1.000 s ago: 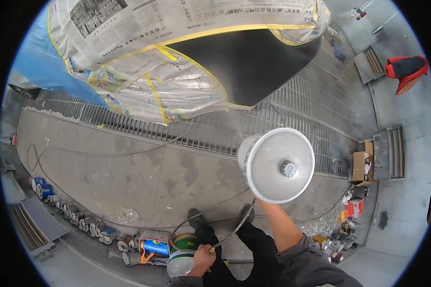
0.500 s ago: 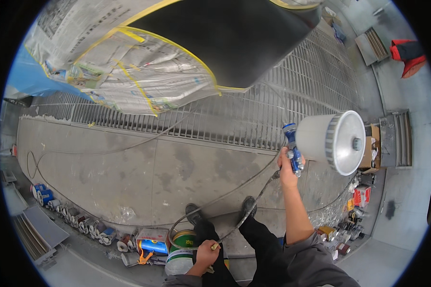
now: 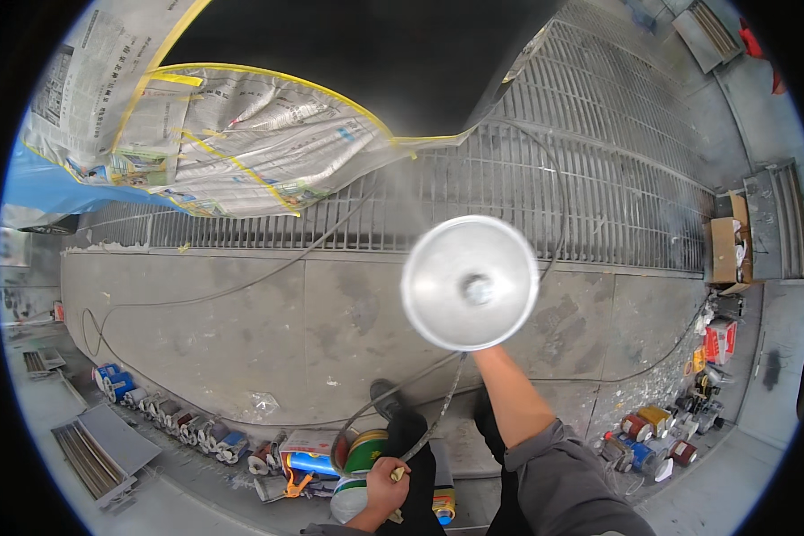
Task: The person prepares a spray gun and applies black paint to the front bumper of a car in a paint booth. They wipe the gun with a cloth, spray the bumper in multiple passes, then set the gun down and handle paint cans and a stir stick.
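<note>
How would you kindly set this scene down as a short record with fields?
Left hand: closed on a dark hose
Right hand: hidden behind a round silver lid; only the forearm shows
Top of view: dark panel, edged with yellow tape beside newspaper covering
Floor: slatted metal grating beyond the lid
Right side: open cardboard box
</note>
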Tool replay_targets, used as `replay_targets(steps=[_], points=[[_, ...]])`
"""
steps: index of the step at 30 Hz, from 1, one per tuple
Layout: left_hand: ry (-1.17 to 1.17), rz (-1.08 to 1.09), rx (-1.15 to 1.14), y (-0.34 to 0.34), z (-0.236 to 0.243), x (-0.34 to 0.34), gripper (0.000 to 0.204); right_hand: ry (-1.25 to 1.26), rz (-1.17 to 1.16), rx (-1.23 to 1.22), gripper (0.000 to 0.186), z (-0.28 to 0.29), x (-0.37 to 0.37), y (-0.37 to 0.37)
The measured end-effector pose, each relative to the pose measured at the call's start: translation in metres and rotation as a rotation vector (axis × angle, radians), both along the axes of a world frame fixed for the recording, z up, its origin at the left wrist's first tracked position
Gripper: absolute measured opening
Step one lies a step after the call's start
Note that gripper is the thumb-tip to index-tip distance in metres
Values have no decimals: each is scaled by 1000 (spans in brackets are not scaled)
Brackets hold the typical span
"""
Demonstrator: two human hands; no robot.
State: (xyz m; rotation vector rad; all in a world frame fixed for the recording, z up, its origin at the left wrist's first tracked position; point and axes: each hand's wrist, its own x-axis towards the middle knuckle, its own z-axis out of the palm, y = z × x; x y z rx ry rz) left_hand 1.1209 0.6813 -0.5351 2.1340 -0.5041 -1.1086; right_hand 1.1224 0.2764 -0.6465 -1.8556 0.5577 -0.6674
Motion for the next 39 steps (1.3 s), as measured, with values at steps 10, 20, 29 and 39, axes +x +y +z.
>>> replay_targets(steps=[10, 20, 29, 39], points=[[-72, -60, -34, 6, -1, -3, 10, -54, -538, 316, 27, -49, 13, 3], [-114, -108, -55, 3, -3, 1, 13, -407, -1030, 538, 18, -37, -28, -54], [-117, -119, -56, 3, -5, 3, 12, -124, -392, 162, 41, -78, 26, 43], [-5, -47, 111, 36, 5, -7, 5, -317, -427, 1185, 31, 97, 9, 86]])
